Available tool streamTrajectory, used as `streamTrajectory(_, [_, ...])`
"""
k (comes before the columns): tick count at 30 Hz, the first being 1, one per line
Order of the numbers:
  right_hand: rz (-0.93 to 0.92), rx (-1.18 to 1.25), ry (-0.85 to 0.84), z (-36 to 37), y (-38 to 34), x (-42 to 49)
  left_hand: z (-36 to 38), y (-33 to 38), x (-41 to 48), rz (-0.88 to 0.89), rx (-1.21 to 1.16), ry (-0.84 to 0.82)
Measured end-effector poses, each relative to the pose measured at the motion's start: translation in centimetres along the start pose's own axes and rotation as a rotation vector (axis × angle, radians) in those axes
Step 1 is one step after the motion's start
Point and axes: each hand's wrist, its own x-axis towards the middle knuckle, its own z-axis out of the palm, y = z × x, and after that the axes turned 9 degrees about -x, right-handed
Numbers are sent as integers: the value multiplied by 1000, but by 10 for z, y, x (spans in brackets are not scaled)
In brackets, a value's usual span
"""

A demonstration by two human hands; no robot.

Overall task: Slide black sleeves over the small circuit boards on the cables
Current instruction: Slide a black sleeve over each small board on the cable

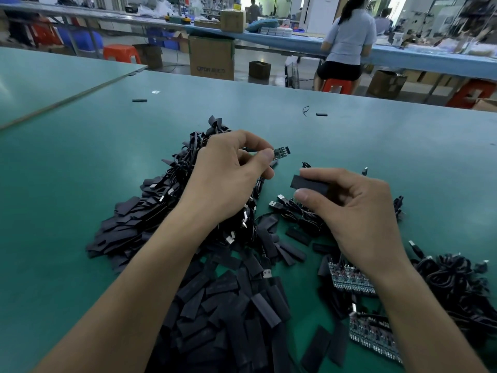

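Note:
My left hand [228, 170] pinches a small green circuit board [281, 152] between thumb and forefinger, its free end pointing right. Its cable runs back under the hand. My right hand [349, 208] holds a flat black sleeve [309, 184] between thumb and fingers, just below and right of the board, a short gap apart. A heap of loose black sleeves [231, 305] lies near me on the green table [80, 197]. Behind my left hand sits a pile of sleeved cables [150, 211]. Bare circuit boards [349, 278] on bundled cables lie under my right wrist.
A tangle of black USB cables [457, 286] fills the right side. Two stray black pieces [139, 100] [321, 114] lie farther out on the table. Beyond the far edge are cardboard boxes [211, 57], red stools and a seated person [347, 41] at another bench.

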Motion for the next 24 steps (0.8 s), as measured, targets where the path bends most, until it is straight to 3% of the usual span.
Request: streamTrajectory(24, [-3, 65, 170, -3, 0, 1, 1, 10, -5, -174, -147, -160])
